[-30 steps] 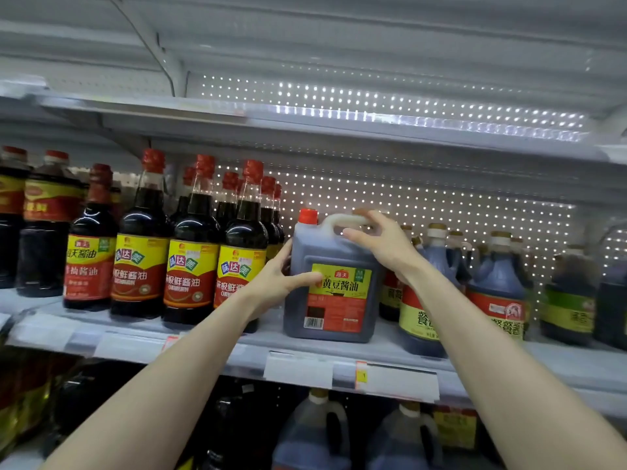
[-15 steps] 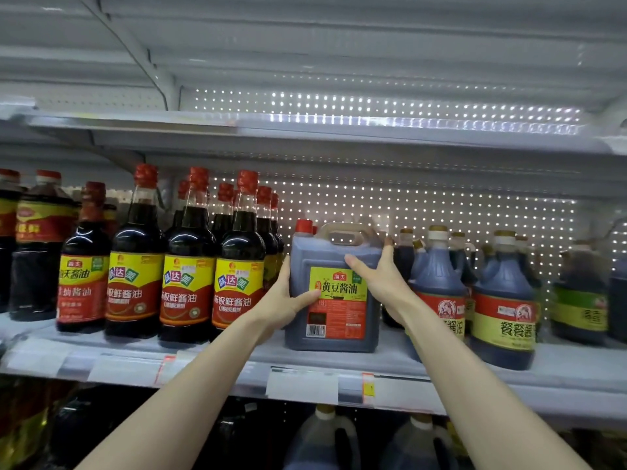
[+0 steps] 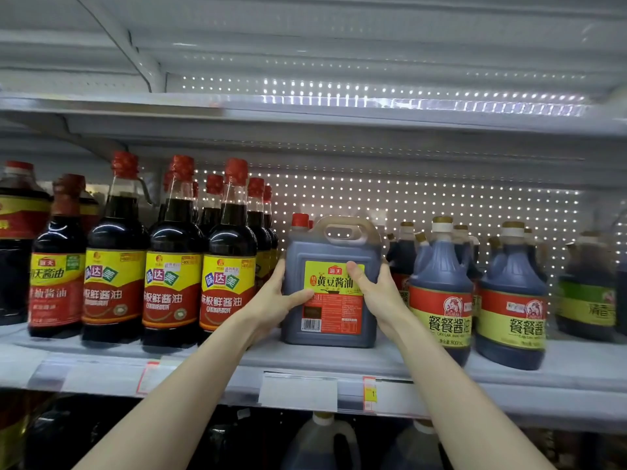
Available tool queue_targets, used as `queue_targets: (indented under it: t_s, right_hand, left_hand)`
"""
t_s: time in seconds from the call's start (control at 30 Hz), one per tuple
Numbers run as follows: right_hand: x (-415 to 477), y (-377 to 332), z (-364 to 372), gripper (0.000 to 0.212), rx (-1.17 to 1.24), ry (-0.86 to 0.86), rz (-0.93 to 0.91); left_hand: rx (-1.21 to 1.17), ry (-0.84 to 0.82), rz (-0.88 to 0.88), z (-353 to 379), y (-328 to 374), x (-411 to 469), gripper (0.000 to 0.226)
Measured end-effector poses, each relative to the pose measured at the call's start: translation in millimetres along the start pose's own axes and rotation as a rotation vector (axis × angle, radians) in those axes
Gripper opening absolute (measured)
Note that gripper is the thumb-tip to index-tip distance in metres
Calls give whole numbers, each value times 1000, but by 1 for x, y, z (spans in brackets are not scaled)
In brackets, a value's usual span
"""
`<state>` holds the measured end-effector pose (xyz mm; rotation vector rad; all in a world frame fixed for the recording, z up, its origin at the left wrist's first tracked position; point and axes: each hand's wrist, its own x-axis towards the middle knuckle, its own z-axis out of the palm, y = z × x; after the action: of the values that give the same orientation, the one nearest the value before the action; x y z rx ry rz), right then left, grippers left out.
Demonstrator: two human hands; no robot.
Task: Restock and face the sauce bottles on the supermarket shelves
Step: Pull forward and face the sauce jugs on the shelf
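Lower-shelf jugs cut off (bottom edge).

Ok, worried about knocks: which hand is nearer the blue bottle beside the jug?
Right. The right hand holds the jug on the side by that bottle; left hand holds its far side.

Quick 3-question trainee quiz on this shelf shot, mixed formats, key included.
1. True or false: the label of the jug faces the aisle.
2. The jug's cap is: A green, B red, C white.
3. Fill in: the left hand and right hand grip the jug by its ____.
Key: 1 true; 2 B; 3 sides.
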<state>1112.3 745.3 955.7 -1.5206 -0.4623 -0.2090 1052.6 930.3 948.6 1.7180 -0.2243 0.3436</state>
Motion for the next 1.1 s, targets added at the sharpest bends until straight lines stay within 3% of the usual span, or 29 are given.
queue_targets:
  t_s: [0.33, 0.5, 0.87, 1.1]
  right_hand:
    - [13, 5, 0, 70, -5, 14, 3]
    - [19, 7, 0, 64, -4, 24, 22]
    - [34, 11, 1, 77, -39, 52, 61]
    - [40, 13, 0, 70, -44, 61, 70]
  left_hand:
    - [-33, 32, -29, 3, -8, 16, 62]
    - [-62, 63, -28, 7, -13, 25, 70]
    - [-40, 109, 10, 14, -16, 34, 74]
    - [-6, 127, 22, 15, -20, 40, 80]
